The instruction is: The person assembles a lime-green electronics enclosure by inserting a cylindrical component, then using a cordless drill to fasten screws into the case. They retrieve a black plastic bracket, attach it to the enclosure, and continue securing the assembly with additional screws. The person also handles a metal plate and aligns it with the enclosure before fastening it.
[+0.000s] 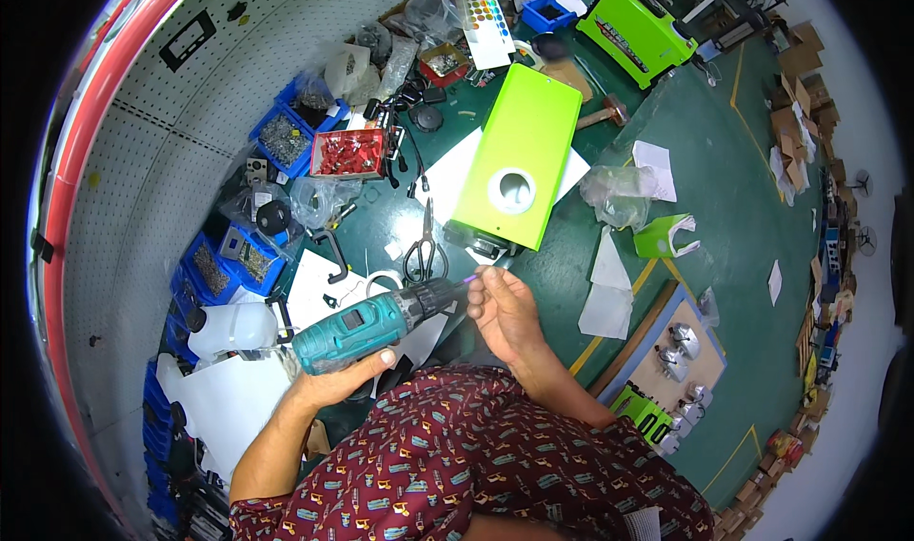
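Observation:
A teal cordless drill [357,330] lies on its side in my left hand [335,385], its black chuck pointing right. The thumb rests along the drill body, and the other fingers are hidden beneath it. At the chuck's end, the fingertips of my right hand [506,314] pinch a thin screwdriver bit [471,278] with a purple part showing. Just beyond my hands stands a bright green metal housing [533,127] with a round hole in its top face. Black-handled scissors [425,254] lie on the green bench, left of the housing.
Blue bins of screws [284,141] and a red box of red parts [348,154] line the left side. A white plastic bottle [233,330] lies nearby. A hammer [609,113] and another green machine [636,32] are at the back. On the right is a board with metal parts [657,351].

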The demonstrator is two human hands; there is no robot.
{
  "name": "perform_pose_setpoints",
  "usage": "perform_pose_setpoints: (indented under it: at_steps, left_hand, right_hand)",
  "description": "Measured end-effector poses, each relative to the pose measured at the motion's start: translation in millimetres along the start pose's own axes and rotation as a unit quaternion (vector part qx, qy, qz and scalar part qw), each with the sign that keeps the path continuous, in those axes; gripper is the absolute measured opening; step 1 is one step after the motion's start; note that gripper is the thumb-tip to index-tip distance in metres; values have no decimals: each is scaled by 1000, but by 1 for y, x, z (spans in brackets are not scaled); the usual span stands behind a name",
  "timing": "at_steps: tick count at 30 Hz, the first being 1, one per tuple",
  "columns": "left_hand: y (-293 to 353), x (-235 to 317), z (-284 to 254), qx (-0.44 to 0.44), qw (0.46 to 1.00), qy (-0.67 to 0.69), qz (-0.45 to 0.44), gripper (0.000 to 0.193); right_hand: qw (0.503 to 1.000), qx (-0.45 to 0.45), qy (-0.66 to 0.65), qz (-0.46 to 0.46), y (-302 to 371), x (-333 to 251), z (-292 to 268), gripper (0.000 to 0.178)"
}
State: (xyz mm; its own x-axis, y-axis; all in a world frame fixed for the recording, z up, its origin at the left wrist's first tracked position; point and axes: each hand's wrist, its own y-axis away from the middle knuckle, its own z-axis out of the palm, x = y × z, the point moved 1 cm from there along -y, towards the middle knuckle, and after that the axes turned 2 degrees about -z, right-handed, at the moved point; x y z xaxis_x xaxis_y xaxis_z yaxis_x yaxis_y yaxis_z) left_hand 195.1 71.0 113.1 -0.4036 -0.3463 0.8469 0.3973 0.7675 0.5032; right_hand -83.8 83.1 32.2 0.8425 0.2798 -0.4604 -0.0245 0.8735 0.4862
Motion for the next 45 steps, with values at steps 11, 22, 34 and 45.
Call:
perform_pose_setpoints:
  at_steps: [11,22,34,45]
  left_hand:
    - [2,-4,-12,23,934,-265,240,27]
    - [2,-8,-9,-10,994,-97,46,37]
    - [-13,-10,10,70,996,63,9,45]
    - [-21,8,-2,79,996,34,-14,47]
  right_hand:
    - [996,-14,46,72,-1,-8,-2,19]
    - [997,-34,30,55,0,-1,4,19]
    - [986,132,-32,-91,-33,24,-50,47]
    - [972,116,-131,-154,-63,42,-37,51]
